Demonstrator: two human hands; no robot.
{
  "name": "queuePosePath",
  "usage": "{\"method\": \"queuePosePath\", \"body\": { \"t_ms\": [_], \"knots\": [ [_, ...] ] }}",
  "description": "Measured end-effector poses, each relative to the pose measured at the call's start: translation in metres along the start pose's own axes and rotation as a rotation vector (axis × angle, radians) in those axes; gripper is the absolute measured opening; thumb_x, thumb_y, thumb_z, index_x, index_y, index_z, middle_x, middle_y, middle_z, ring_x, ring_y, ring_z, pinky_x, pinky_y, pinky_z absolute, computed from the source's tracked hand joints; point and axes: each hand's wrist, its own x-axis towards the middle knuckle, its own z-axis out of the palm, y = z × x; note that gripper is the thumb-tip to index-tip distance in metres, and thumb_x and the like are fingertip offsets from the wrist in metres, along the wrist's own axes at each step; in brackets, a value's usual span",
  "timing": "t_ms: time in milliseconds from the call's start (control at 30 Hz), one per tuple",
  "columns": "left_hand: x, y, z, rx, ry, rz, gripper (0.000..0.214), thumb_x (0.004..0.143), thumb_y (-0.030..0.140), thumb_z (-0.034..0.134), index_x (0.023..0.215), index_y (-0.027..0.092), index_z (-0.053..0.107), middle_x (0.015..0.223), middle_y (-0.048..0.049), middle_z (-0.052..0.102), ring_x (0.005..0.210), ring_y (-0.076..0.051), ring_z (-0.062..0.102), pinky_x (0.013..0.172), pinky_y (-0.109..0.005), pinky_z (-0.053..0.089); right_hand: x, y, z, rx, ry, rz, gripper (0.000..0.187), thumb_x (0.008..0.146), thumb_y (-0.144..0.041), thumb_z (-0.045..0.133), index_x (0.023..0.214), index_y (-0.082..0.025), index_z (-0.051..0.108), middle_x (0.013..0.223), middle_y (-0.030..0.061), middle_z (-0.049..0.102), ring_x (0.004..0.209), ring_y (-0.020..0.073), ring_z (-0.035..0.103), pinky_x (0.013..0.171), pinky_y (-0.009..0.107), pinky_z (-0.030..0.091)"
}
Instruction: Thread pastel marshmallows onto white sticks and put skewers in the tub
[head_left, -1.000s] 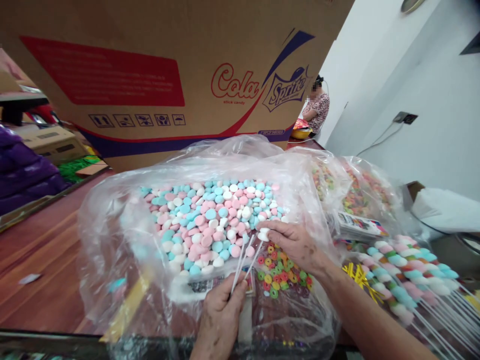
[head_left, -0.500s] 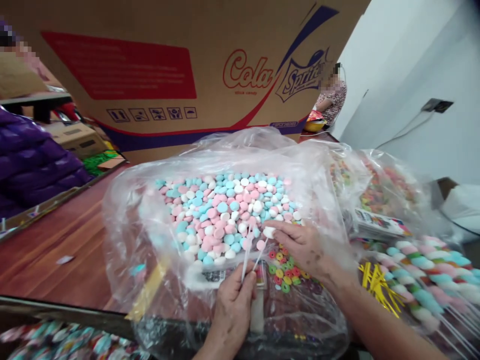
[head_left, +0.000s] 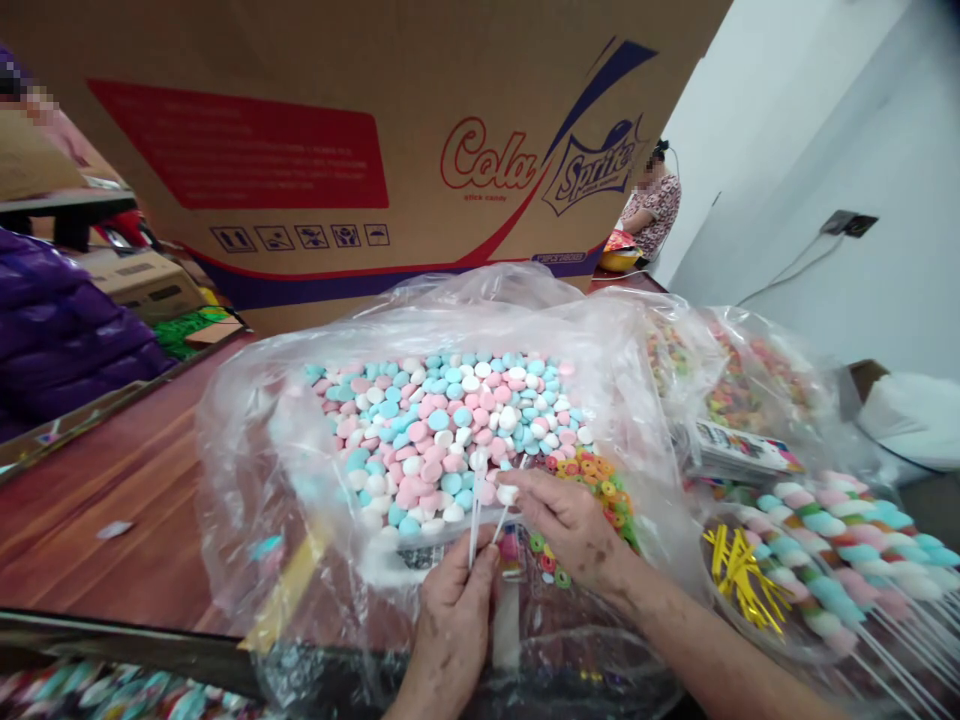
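My left hand (head_left: 456, 612) is closed around thin white sticks (head_left: 475, 520), which point up and away from me. One stick leans to the right and carries a white marshmallow (head_left: 507, 495), its tip showing beyond the piece. Thumb and index finger of my right hand (head_left: 570, 530) pinch that marshmallow. Just past the hands, a heap of pink, blue and white marshmallows (head_left: 427, 440) lies in a large clear plastic bag (head_left: 244, 430). Colourful gummy rings (head_left: 611, 490) lie beside and partly behind my right hand.
A big cardboard box (head_left: 300, 120) stands behind the bag. On the right are finished marshmallow skewers (head_left: 847, 560), yellow twist ties (head_left: 742, 580), a stack of printed packets (head_left: 739, 450) and bagged gummies (head_left: 735, 375). Another person (head_left: 660, 205) sits beyond the box. Purple packages (head_left: 67, 320) are at left.
The white marshmallow has gone from the stick's tip to lower on the stick, and the tip now pokes out above it. My right hand has moved down and left with it.
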Motion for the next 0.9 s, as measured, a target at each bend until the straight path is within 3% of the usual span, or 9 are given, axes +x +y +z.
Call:
{"method": "queuePosePath", "body": {
  "t_ms": [167,267,367,433,533,633,900],
  "knots": [
    [0.000,0.001,0.001,-0.089,-0.020,-0.072,0.030,0.081,0.044,0.066,0.090,0.016,0.071,0.050,0.0067,0.046,0.041,-0.008,0.032,0.040,-0.019,0.023,-0.006,-0.003,0.011,-0.035,-0.130,-0.055,0.034,0.094,-0.022,0.044,0.118,-0.021,0.069,0.115,0.0068,0.072,0.107,0.0183,0.068,0.095,0.032,0.053],
    [0.001,0.002,0.006,-0.209,0.046,-0.113,0.035,0.075,0.046,0.073,0.092,0.016,0.071,0.048,0.0078,0.045,0.042,-0.007,0.033,0.041,-0.017,0.024,-0.004,-0.007,-0.002,-0.030,-0.212,-0.001,0.037,0.094,-0.025,0.048,0.127,-0.022,0.064,0.121,0.0058,0.070,0.110,0.0199,0.066,0.097,0.035,0.052],
    [0.002,0.003,0.010,-0.316,0.118,-0.143,0.043,0.067,0.050,0.080,0.091,0.015,0.071,0.046,0.0088,0.044,0.040,-0.005,0.031,0.040,-0.015,0.022,0.006,-0.007,-0.031,-0.064,-0.066,0.144,0.042,0.094,-0.032,0.050,0.135,-0.023,0.056,0.112,0.0048,0.073,0.096,0.0201,0.069,0.086,0.036,0.055],
    [0.002,0.005,0.012,-0.354,0.147,-0.151,0.045,0.064,0.052,0.082,0.087,0.016,0.070,0.045,0.0090,0.044,0.039,-0.005,0.031,0.039,-0.015,0.020,0.014,-0.004,-0.048,-0.181,0.048,0.182,0.034,0.094,-0.031,0.049,0.124,-0.022,0.062,0.103,0.0045,0.074,0.089,0.0195,0.068,0.082,0.034,0.053],
    [0.002,0.010,0.013,-0.378,0.171,-0.154,0.045,0.061,0.052,0.083,0.085,0.016,0.070,0.046,0.0083,0.046,0.039,-0.005,0.034,0.038,-0.015,0.021,0.023,0.003,-0.061,-0.422,-0.081,0.131,0.023,0.091,-0.022,0.048,0.098,-0.020,0.070,0.095,0.0042,0.072,0.088,0.0190,0.065,0.082,0.032,0.048],
    [0.001,0.014,0.013,-0.396,0.172,-0.147,0.043,0.062,0.050,0.083,0.084,0.016,0.070,0.046,0.0082,0.047,0.038,-0.005,0.035,0.037,-0.015,0.022,0.025,0.007,-0.057,-0.603,-0.234,0.091,0.023,0.091,-0.019,0.047,0.088,-0.021,0.070,0.090,0.0037,0.070,0.086,0.0185,0.062,0.081,0.031,0.045],
    [0.003,0.014,0.013,-0.400,0.181,-0.136,0.038,0.064,0.045,0.082,0.083,0.015,0.069,0.043,0.0093,0.046,0.036,-0.004,0.034,0.036,-0.014,0.019,0.033,0.003,-0.022,-0.759,-0.393,0.150,0.024,0.094,-0.026,0.050,0.085,-0.018,0.070,0.089,0.0065,0.070,0.083,0.0187,0.061,0.076,0.028,0.044]
  ]
}}
